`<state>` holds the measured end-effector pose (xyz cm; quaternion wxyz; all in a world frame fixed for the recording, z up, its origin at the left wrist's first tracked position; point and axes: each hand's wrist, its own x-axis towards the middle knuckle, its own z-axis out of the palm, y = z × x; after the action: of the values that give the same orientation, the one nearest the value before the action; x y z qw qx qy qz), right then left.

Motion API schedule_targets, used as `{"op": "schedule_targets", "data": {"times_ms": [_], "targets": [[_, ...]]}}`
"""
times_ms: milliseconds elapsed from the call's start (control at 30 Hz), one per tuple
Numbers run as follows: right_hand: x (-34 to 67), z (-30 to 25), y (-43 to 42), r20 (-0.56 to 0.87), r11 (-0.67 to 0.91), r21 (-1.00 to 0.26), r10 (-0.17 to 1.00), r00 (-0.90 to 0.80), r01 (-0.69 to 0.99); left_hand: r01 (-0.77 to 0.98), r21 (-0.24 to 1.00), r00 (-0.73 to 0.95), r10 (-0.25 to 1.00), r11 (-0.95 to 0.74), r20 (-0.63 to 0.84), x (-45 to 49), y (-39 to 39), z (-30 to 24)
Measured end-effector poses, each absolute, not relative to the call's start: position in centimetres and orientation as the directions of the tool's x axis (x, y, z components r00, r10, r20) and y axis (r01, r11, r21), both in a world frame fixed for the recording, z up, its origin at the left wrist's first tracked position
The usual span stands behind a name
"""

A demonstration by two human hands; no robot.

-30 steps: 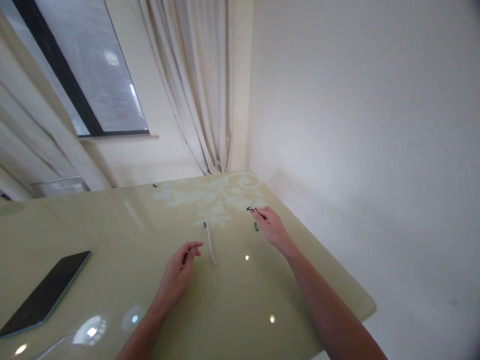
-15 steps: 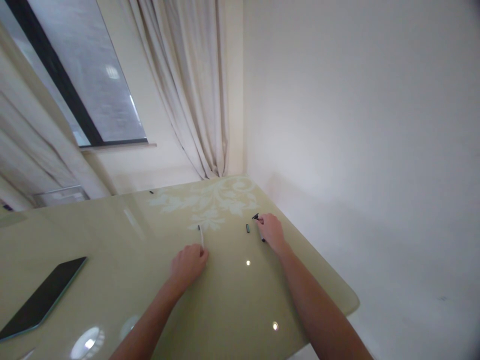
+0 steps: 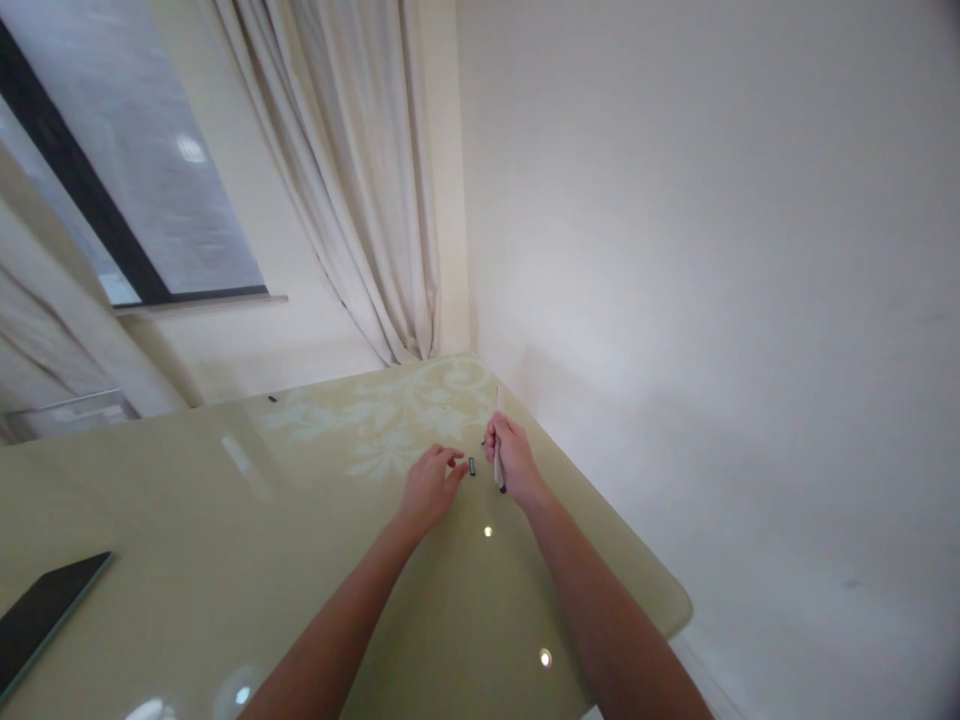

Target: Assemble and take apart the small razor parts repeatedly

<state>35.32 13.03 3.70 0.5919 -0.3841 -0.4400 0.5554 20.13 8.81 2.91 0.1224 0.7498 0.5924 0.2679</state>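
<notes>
From where I stand, the right hand (image 3: 514, 458) is curled tight around a pale stick (image 3: 498, 462) with a dark lower end; whether that fist holds more than one, I can't tell. Just left of it, the left hand (image 3: 429, 488) has its fingers parted and grips nothing, thumb and fingertips at a small dark piece (image 3: 472, 467) on the glossy table (image 3: 442, 640); whether they touch it, I can't make out. My worry is that piece: it's tiny and the surface looks slick, so a clumsy pinch could send it skating ahead of the fingers. The two hands are also close, so the stick's lower end might knock the piece or the left fingers. And if the right fist loosened to help, what it holds could slip out.
</notes>
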Motion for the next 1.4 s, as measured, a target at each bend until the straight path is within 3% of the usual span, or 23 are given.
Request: {"op": "schedule_targets", "data": {"times_ms": [267, 400, 533, 767, 867, 967, 1200, 1400], "targets": [[35.6, 3.7, 12.8, 0.078, 0.044, -0.933, 0.994, -0.081, -0.358, 0.798, 0.529, 0.169, 0.949, -0.289, 0.265, 19.9, 10.0, 0.5], [34.5, 3.5, 11.4, 0.017, 0.006, -0.999, 0.965, -0.262, -0.041, 0.769, 0.561, 0.123, 0.932, -0.307, 0.341, 16.8, 6.4, 0.8], [31.8, 3.7, 8.8, -0.047, 0.03, -0.984, 0.906, -0.42, 0.174, 0.772, 0.526, -0.012, 0.819, -0.357, 0.573, 12.7, 1.2, 1.3], [28.8, 4.3, 4.6, -0.047, -0.031, -0.999, 0.813, -0.581, 0.036, 0.822, 0.43, -0.067, 0.687, -0.373, 0.723, 10.6, -3.2, 1.4], [28.8, 4.2, 4.2, -0.047, -0.034, -0.999, 0.829, -0.557, 0.033, 0.814, 0.442, -0.069, 0.692, -0.377, 0.718, 11.2, -3.2, 1.0], [29.0, 3.8, 4.4, -0.094, -0.086, -0.996, 0.836, -0.541, 0.039, 0.755, 0.529, -0.086, 0.741, -0.388, 0.666, 11.8, -3.4, 1.1], [29.2, 3.2, 4.6, -0.265, -0.463, -0.875, 0.703, -0.661, -0.141, 0.485, 0.759, -0.084, 0.841, -0.434, 0.534, 12.0, -3.7, 1.9], [29.2, 3.7, 4.0, -0.26, -0.463, -0.881, 0.647, -0.717, -0.098, 0.354, 0.851, -0.038, 0.903, -0.388, 0.428, 12.0, -3.3, 1.5]]}}
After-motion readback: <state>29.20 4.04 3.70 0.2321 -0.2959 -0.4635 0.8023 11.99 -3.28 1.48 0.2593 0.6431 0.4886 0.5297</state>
